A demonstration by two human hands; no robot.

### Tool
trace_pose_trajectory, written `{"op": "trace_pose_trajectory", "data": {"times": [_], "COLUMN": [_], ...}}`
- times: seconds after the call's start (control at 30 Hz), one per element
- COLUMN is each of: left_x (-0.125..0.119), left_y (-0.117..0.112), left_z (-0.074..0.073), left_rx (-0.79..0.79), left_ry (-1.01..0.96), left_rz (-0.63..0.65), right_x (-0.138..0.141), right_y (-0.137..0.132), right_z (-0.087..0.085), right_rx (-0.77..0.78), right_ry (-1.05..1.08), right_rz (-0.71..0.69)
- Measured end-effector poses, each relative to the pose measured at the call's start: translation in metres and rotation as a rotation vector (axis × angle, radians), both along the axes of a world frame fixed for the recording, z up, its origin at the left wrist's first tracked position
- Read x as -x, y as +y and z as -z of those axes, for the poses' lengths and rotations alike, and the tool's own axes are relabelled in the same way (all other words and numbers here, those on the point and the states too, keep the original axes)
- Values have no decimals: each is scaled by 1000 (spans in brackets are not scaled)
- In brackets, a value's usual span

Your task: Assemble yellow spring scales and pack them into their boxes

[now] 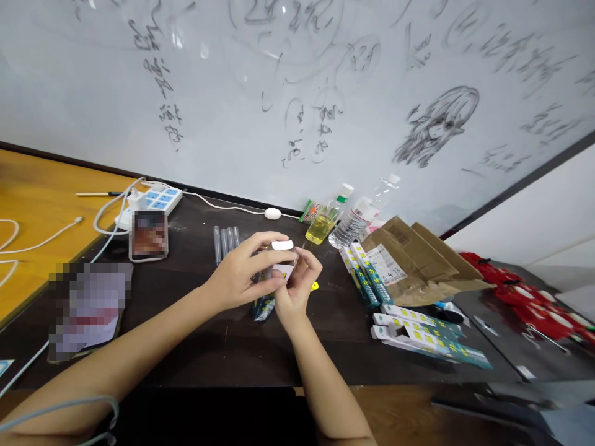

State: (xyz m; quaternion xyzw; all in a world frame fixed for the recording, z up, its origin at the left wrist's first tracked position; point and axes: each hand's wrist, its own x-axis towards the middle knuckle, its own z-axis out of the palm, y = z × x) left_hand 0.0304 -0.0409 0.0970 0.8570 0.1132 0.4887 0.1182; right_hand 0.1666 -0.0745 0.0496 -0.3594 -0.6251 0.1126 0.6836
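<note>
Over the dark table, a slim white, teal and yellow carton [264, 308] stands or slants between my hands, with a white end flap [282, 245] at its top. My left hand [248, 269] is closed around its upper end, fingers over the top and thumb on the near side. From the other side, my right hand [295, 288] grips the same carton with curled fingers. My hands hide most of the carton and whatever is inside it. Several clear tubes [225, 243] lie side by side just beyond my left hand.
To the right are two similar cartons [365, 272], several more cartons [427, 337] and a brown cardboard package [409, 260]. Behind stand a bottle of yellow liquid [325, 220] and a water bottle [357, 220]. Two phones [149, 235] and a power strip [160, 201] lie left, beneath the whiteboard [223, 124].
</note>
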Motion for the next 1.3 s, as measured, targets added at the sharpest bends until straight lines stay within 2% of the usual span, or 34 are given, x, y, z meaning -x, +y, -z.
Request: {"op": "trace_pose_trajectory", "data": {"times": [0.13,0.23,0.4,0.7,0.9,1.1,1.3], "left_x": [0,0,2,-3,-4,-13,-30], "left_y": [0,1,7,7,2,-1,-4], "left_z": [-9,-11,1,23,25,10,1], "left_rx": [13,-24,-101,-1,51,263,707], "left_ry": [60,21,-28,-83,-228,-347,-518], "left_rz": [-7,-36,-151,-59,-35,-5,184], "right_x": [3,3,-4,-6,-6,-6,-4], "right_y": [-2,-1,2,5,3,2,1], "right_z": [-3,-3,1,0,-6,-10,-7], "right_rx": [4,-16,-56,-136,-189,-184,-116], "right_ry": [-9,-25,-59,-69,-120,-158,-133], "right_rz": [-4,17,86,84,57,79,89]}}
